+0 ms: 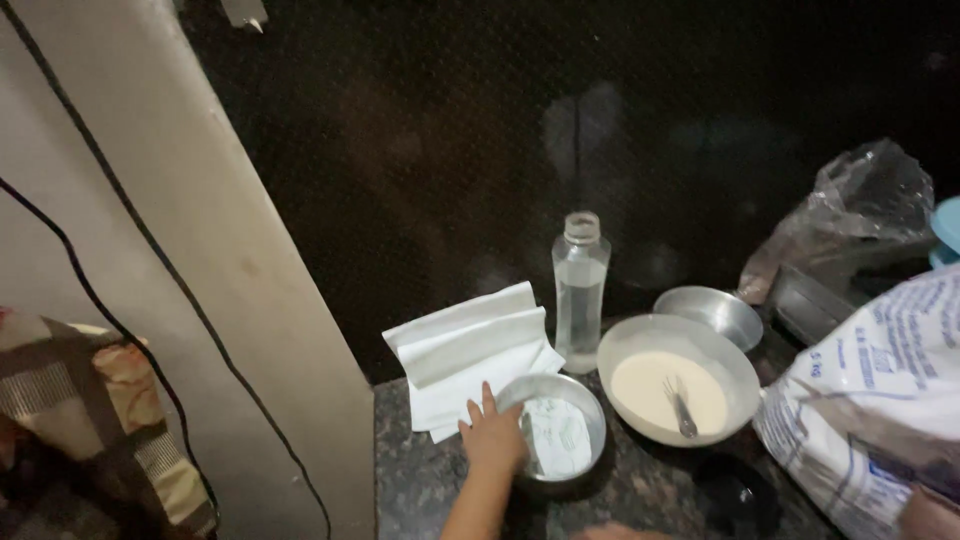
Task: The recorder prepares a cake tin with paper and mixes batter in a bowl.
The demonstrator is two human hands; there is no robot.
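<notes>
My left hand (492, 437) reaches in from the bottom edge and grips the left rim of a round metal tin (590, 415), which has a piece of white paper lying in its bottom. The tin stands on a dark speckled stone counter (415, 480). Folded white paper sheets (465, 350) lie just behind the hand, partly under the tin. A skin-coloured patch (932, 515) shows at the bottom right corner against a large white printed sack (880, 400); it may be my right hand, too little shows to tell.
A wide metal bowl (735, 365) of pale batter with a fork (680, 405) in it stands right of the tin. Behind are a clear plastic bottle (580, 290), a small empty metal bowl (712, 312) and a crumpled plastic bag (850, 215). A pale wall panel (200, 250) with black cables stands left.
</notes>
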